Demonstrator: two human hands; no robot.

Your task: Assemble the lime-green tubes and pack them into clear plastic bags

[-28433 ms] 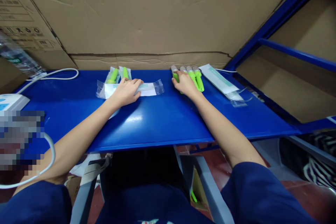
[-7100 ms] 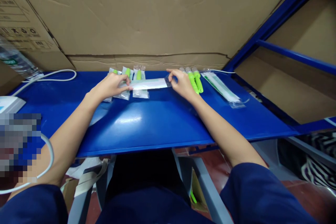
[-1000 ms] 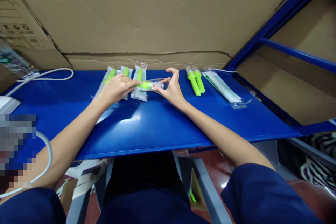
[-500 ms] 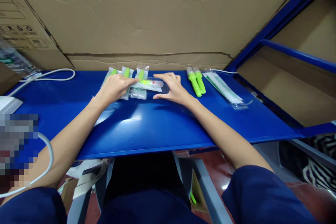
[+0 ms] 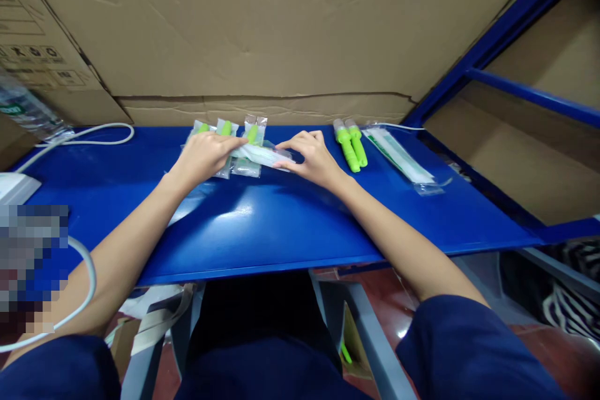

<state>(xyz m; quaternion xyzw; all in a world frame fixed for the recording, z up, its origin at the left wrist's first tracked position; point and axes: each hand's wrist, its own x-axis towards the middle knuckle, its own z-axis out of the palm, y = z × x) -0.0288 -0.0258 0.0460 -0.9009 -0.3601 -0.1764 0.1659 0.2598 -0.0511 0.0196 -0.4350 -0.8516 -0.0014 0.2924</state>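
Observation:
My left hand (image 5: 202, 155) pinches the left end of a clear plastic packet (image 5: 263, 155), whose white side faces up. At the packet's right end, the thumb and fingers of my right hand (image 5: 315, 157) close around its edges. The packet is held level above the table, and the thing inside it is hidden. Behind and beneath it lie several similar packets (image 5: 252, 134) with bright green sticks in them, partly covered by my left hand. To the right of my right hand, two loose green pen-like sticks (image 5: 347, 149) with clear caps lie side by side.
A stack of flat white-and-green bags (image 5: 398, 155) lies on the right of the blue table (image 5: 281, 231). Cardboard (image 5: 262, 25) stands along the back. At the left are a white cable (image 5: 89, 262), a white device (image 5: 16, 189) and a plastic bottle (image 5: 30, 109).
The packet has turned over: its green stick with the clear cap was showing, and now the white side is up. My right fingers have closed onto its right end.

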